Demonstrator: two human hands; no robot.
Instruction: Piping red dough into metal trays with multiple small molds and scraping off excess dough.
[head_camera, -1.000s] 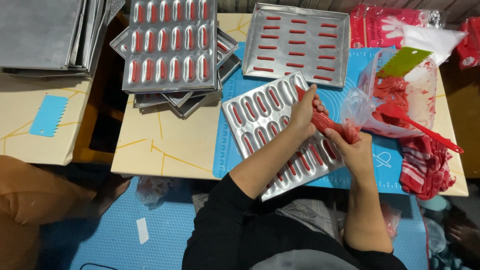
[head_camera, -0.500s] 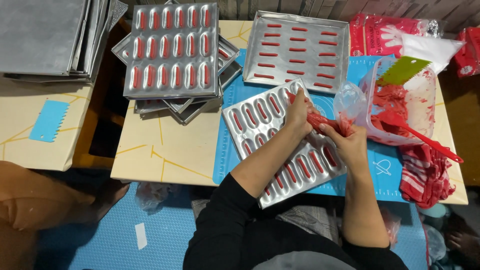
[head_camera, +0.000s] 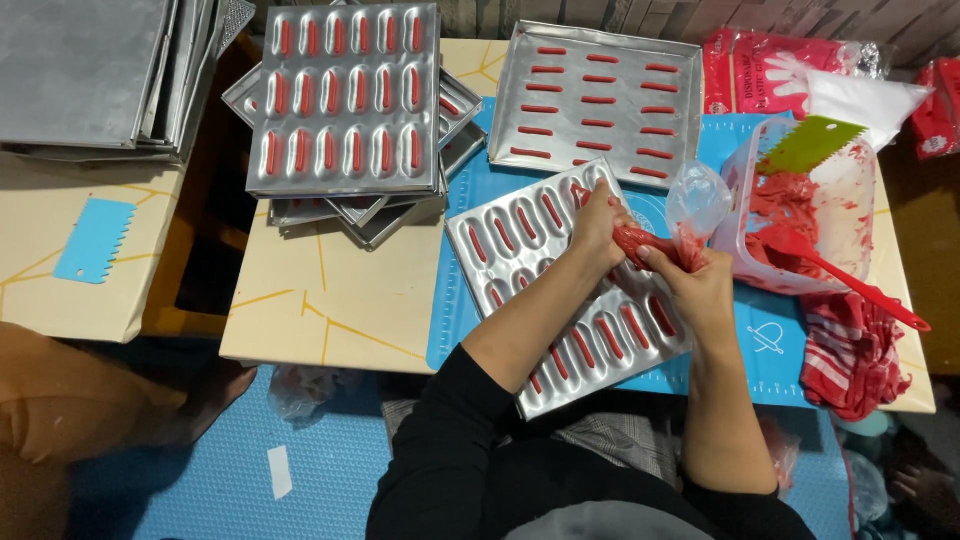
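At frame centre, both hands grip a piping bag (head_camera: 655, 243) of red paste: left hand (head_camera: 598, 222) pinching the tip, right hand (head_camera: 695, 285) squeezing behind. Keep the tip low over the oval-cavity metal tray (head_camera: 520, 235) on the desk (head_camera: 330, 300), squeezing steadily so each cavity fills evenly.

Bright, even light falls from above, with soft glare on the far metal trays (head_camera: 345, 95). Shadows are faint under the table (head_camera: 320, 300). The near floor (head_camera: 200, 470) is dimmer. The focus is sharp, the edges slightly bent.
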